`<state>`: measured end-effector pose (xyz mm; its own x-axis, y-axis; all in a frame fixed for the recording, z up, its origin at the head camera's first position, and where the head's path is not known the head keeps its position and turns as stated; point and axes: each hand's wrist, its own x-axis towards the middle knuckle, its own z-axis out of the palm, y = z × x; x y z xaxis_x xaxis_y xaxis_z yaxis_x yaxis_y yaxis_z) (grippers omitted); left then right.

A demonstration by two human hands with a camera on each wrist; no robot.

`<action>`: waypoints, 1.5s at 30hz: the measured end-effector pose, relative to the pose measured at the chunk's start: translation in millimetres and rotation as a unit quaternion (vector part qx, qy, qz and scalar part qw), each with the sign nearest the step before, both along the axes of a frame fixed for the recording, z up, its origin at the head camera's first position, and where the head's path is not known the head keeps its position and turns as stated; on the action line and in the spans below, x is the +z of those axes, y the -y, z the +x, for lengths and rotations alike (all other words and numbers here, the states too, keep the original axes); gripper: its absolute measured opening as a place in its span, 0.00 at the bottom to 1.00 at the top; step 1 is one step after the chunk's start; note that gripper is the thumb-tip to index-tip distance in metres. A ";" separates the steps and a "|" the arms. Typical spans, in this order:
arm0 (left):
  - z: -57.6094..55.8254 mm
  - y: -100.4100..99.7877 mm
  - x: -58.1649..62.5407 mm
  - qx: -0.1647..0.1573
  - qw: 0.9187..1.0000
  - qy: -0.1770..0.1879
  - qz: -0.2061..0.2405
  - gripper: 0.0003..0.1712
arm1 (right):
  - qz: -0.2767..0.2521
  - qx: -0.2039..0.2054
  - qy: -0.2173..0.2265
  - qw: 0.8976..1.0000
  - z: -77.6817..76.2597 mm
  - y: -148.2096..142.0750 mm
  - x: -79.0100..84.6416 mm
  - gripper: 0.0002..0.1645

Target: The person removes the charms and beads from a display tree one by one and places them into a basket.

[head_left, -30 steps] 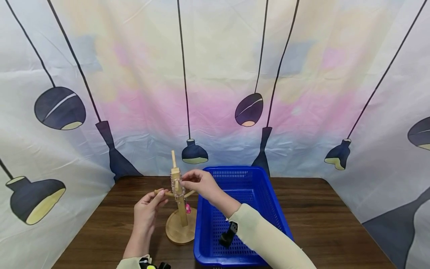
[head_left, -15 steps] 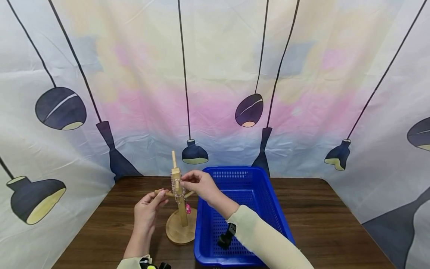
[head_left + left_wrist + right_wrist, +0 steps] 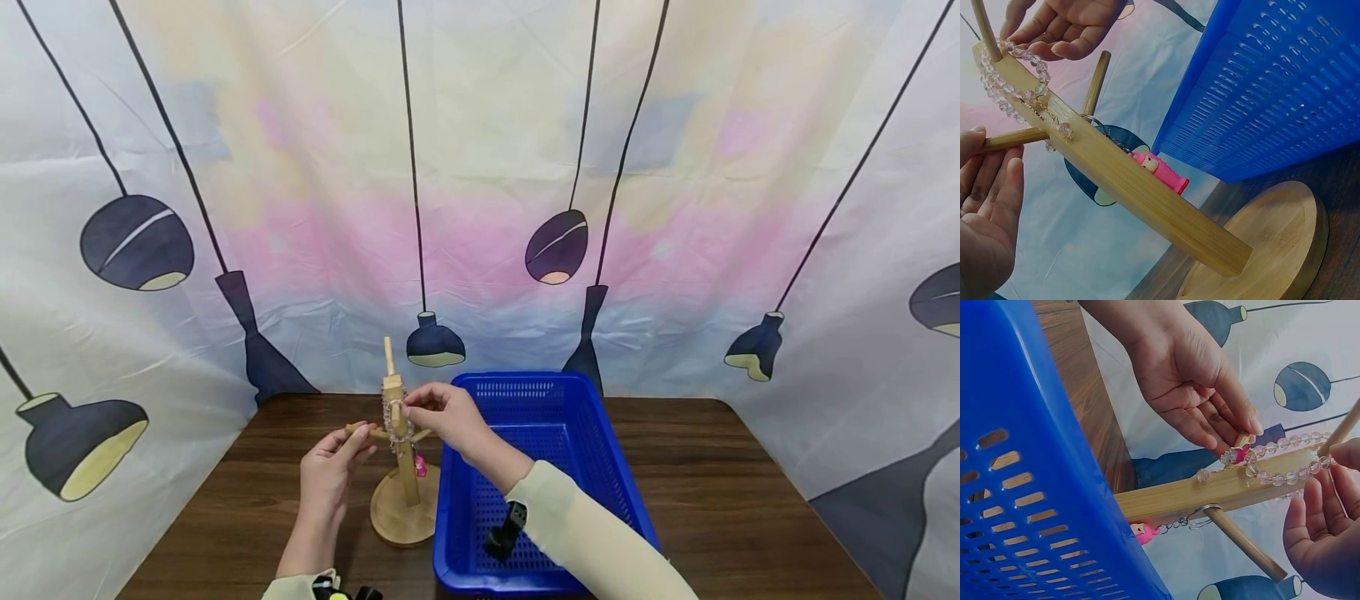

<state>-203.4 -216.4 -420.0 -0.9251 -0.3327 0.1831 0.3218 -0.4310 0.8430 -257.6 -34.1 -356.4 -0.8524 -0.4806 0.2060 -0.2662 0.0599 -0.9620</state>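
Observation:
A wooden jewelry stand [image 3: 407, 479] with a round base stands left of the basket; several pegs stick out of its post. My left hand [image 3: 326, 471] pinches one side peg [image 3: 1016, 140] between thumb and fingers. On the post's other side, my right hand [image 3: 450, 417] pinches a bracelet of clear pinkish beads [image 3: 1279, 479] at an upper peg. The bracelet loops round that peg and lies along the post. In the right wrist view, a small pink-and-silver charm [image 3: 1240, 454] shows near the left fingertips. A pink figure keychain [image 3: 1159, 171] hangs by its ring from another peg.
A blue perforated plastic basket [image 3: 442, 533] stands right beside the stand, under my right forearm. Both rest on a dark wood table [image 3: 697, 475]. Behind the table hangs a cloth backdrop [image 3: 495, 167] printed with lamps.
Almost nothing moves. My right hand and forearm shift very slightly while keeping the bracelet at the peg; the left hand stays on its peg.

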 end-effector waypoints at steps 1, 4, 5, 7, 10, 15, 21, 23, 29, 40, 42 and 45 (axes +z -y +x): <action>0.1 -0.1 0.1 0.000 1.000 -0.001 -0.002 0.16 | 0.000 0.000 0.000 1.000 0.2 -0.1 0.1 0.13; 0.1 -0.1 0.3 0.004 1.000 0.000 -0.002 0.16 | 0.000 0.000 -0.001 1.000 0.6 -0.1 0.5 0.13; -0.1 0.1 0.3 0.005 1.000 0.002 -0.003 0.17 | 0.000 0.000 -0.001 1.000 0.7 0.0 0.6 0.13; -0.4 0.2 0.5 0.009 1.000 0.006 -0.007 0.17 | 0.001 -0.001 -0.001 1.000 0.8 0.2 0.6 0.13; -0.7 0.2 0.2 0.009 1.000 0.009 -0.005 0.17 | 0.002 -0.001 -0.001 1.000 1.0 0.3 0.8 0.13; -0.4 -0.9 -0.5 0.003 1.000 0.005 0.002 0.17 | 0.003 0.001 -0.003 1.000 2.0 0.6 1.4 0.12; -0.4 -0.8 -1.8 0.008 1.000 0.006 -0.006 0.16 | 0.007 0.003 -0.011 1.000 2.1 1.2 1.4 0.12; -0.3 -0.5 -1.9 0.010 1.000 0.009 -0.009 0.16 | 0.009 0.005 -0.015 1.000 2.1 1.0 1.5 0.12; -0.4 -0.6 -0.2 0.023 0.999 0.037 -0.026 0.12 | 0.021 0.004 -0.023 0.999 1.4 0.3 1.8 0.12; -0.6 -0.4 1.0 0.031 0.997 0.060 -0.028 0.09 | 0.020 0.001 -0.027 0.999 2.9 -0.1 3.4 0.11; -0.9 -0.4 1.1 0.032 0.997 0.060 -0.028 0.10 | 0.021 -0.001 -0.027 0.999 3.5 -0.5 4.2 0.11; -1.4 -0.6 1.3 0.035 0.997 0.059 -0.026 0.07 | 0.023 -0.003 -0.027 0.999 4.6 -1.0 5.8 0.11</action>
